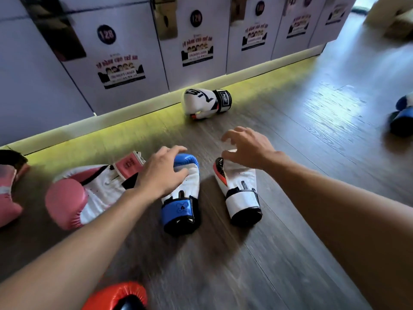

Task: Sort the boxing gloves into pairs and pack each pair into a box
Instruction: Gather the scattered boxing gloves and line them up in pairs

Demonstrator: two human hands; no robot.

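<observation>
Several boxing gloves lie on the wooden floor. My left hand grips the top of a blue and white glove, thumb and fingers curled round its padded end. My right hand hovers with spread, curled fingers just above a white glove with red and black trim, holding nothing. A pink and white glove lies left of the blue one. A matching white and black glove rests farther off by the lockers.
White numbered lockers line the back, with a lit yellow-green strip at their base. Another pink glove sits at the left edge, a red glove at the bottom, a blue glove at the right edge. Cardboard boxes stand top right.
</observation>
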